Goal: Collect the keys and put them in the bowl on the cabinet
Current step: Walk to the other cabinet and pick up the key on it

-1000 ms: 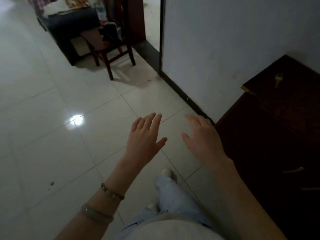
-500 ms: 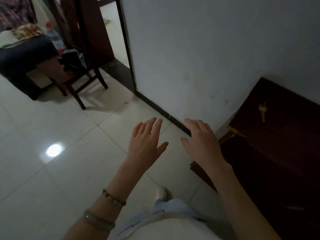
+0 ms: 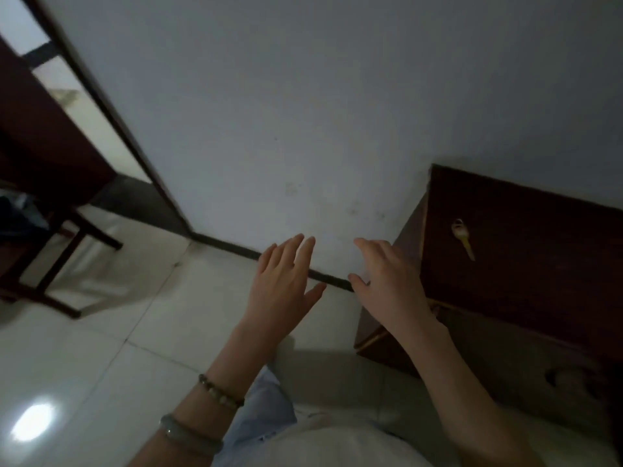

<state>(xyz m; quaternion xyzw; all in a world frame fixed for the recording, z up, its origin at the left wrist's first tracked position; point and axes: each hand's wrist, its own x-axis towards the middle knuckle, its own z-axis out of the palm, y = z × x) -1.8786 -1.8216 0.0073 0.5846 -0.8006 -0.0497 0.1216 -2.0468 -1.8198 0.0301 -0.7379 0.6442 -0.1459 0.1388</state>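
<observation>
A brass-coloured key (image 3: 462,237) lies flat on the top of a dark wooden cabinet (image 3: 539,264) that stands against the white wall on the right. My right hand (image 3: 387,281) hovers with spread fingers just left of the cabinet's corner, a short way from the key and holding nothing. Beside it, my left hand (image 3: 285,284) is also raised and empty, fingers apart, with two bracelets on the wrist. No bowl is in view.
A wooden chair (image 3: 50,257) stands on the pale tiled floor at the left, near a dark-framed doorway (image 3: 111,123). A black skirting strip runs along the foot of the wall. The cabinet's front with a round handle (image 3: 569,379) is at lower right.
The view has swung right and closer to the wall and cabinet; the key now sits nearer to my right hand. Both hands stay raised and empty.
</observation>
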